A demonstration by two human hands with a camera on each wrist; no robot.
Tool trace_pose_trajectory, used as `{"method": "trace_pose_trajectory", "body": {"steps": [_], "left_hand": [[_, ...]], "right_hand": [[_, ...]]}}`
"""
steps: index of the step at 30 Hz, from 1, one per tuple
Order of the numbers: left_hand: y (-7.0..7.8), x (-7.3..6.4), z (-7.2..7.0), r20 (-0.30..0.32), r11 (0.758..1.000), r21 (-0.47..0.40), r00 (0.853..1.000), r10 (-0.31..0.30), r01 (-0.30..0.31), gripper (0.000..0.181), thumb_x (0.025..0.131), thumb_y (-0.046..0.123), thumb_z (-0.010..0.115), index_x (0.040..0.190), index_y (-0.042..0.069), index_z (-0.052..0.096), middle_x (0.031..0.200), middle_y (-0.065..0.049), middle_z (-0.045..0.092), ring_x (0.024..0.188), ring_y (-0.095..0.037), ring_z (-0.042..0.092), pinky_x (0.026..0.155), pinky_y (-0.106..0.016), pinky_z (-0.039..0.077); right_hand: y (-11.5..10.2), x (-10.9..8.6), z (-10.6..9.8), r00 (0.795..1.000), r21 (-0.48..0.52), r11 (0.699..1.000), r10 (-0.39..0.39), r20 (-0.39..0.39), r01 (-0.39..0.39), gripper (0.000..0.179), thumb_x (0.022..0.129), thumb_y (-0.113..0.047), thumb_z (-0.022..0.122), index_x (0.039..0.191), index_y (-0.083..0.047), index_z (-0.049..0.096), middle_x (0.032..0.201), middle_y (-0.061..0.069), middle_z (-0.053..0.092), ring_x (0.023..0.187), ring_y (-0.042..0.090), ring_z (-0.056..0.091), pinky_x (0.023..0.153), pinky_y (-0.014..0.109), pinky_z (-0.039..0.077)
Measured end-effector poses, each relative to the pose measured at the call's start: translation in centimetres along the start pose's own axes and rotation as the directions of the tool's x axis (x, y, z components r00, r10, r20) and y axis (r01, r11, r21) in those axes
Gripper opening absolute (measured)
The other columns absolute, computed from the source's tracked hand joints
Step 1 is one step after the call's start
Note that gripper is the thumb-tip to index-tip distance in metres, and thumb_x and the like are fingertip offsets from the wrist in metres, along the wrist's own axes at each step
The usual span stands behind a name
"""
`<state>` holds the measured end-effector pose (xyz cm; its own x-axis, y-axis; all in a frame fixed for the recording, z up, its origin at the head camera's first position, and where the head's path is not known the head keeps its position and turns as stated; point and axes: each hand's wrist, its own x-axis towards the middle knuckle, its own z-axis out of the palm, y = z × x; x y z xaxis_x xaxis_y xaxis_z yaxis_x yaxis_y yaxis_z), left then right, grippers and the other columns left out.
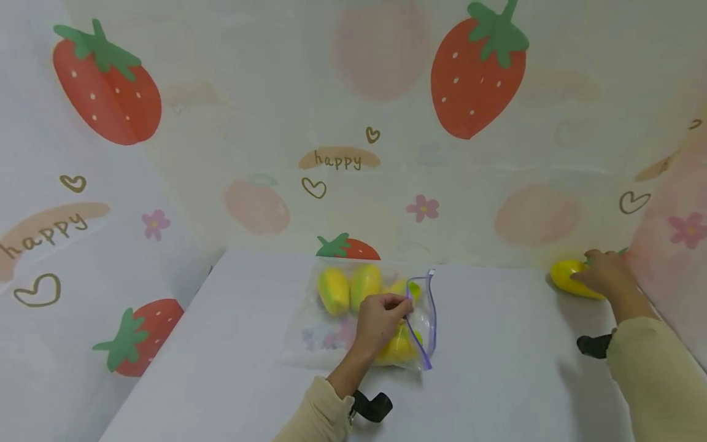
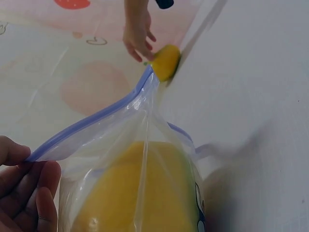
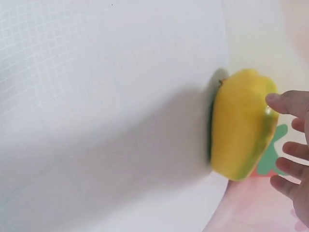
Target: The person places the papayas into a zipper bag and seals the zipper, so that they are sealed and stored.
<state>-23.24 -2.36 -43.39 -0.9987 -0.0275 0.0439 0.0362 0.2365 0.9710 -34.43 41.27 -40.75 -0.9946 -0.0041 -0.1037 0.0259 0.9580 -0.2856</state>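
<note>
A clear zip bag with a purple zip strip lies on the table, holding several yellow and green fruits. My left hand pinches the bag's purple zip edge between thumb and fingers, and the mouth gapes partly apart. At the table's far right corner lies a single yellow and green fruit, shaped like a papaya. My right hand is over that fruit with its fingers spread. In the right wrist view the thumb overlaps the fruit's side; whether it touches is hard to tell.
The white table meets a printed backdrop with strawberries and hearts at its back edge. A pink patterned side sheet borders the right edge, close to the lone fruit. Dark wrist-mounted pieces stick out from both wrists.
</note>
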Motion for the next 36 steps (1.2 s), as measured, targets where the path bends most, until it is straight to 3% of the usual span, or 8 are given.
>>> {"method": "trace_pose_trajectory", "body": {"steps": [8, 16, 22, 29, 36], "left_hand": [[0.0, -0.3, 0.1, 0.016, 1.0, -0.023, 1.0, -0.008, 0.009, 0.021, 0.089, 0.027, 0.069, 0.093, 0.008, 0.077, 0.083, -0.001, 0.072, 0.072, -0.008, 0.058, 0.067, -0.018, 0.052], [0.1, -0.3, 0.1, 0.022, 0.999, -0.05, 1.0, -0.004, 0.005, 0.02, 0.089, 0.026, 0.068, 0.093, 0.008, 0.078, 0.083, -0.001, 0.072, 0.073, -0.008, 0.059, 0.068, -0.018, 0.053], [0.1, -0.2, 0.1, 0.024, 0.998, -0.068, 1.0, 0.008, -0.007, 0.021, 0.09, 0.025, 0.068, 0.093, 0.007, 0.078, 0.084, -0.002, 0.073, 0.074, -0.008, 0.061, 0.07, -0.02, 0.055], [-0.2, 0.0, 0.1, 0.024, 0.997, -0.077, 1.0, 0.019, -0.017, 0.022, 0.089, 0.026, 0.069, 0.093, 0.006, 0.077, 0.083, -0.005, 0.073, 0.073, -0.009, 0.062, 0.07, -0.021, 0.056], [-0.3, -0.1, 0.1, 0.026, 0.997, -0.075, 0.999, 0.027, -0.025, 0.023, 0.089, 0.025, 0.069, 0.093, 0.004, 0.077, 0.084, -0.009, 0.073, 0.073, -0.009, 0.061, 0.07, -0.022, 0.056]], "right_hand": [[1.2, -0.5, 1.0, 0.999, 0.082, 0.996, 0.043, -0.031, -0.04, 0.079, 0.083, -0.024, 0.066, 0.136, 0.019, 0.026, 0.128, 0.05, 0.027, 0.113, 0.062, 0.032, 0.099, 0.069, 0.028], [1.7, -0.6, 1.4, 0.998, 0.1, 0.995, 0.012, -0.058, -0.006, 0.079, 0.084, -0.018, 0.065, 0.141, 0.017, 0.023, 0.136, 0.048, 0.028, 0.119, 0.063, 0.03, 0.103, 0.069, 0.024], [2.1, -0.5, 1.8, 1.0, 0.112, 0.994, 0.011, 0.0, -0.011, 0.083, 0.087, -0.021, 0.064, 0.146, 0.012, 0.016, 0.14, 0.048, 0.022, 0.12, 0.066, 0.027, 0.101, 0.072, 0.024], [1.7, -0.4, 2.4, 0.997, 0.039, 0.999, -0.015, -0.075, 0.018, 0.071, 0.083, -0.017, 0.066, 0.136, 0.016, 0.031, 0.131, 0.051, 0.026, 0.115, 0.065, 0.029, 0.097, 0.074, 0.029], [1.3, -0.3, 2.8, 0.998, 0.069, 0.997, -0.042, -0.057, 0.045, 0.071, 0.083, -0.018, 0.065, 0.134, 0.016, 0.028, 0.137, 0.048, 0.023, 0.115, 0.064, 0.033, 0.096, 0.072, 0.03]]}}
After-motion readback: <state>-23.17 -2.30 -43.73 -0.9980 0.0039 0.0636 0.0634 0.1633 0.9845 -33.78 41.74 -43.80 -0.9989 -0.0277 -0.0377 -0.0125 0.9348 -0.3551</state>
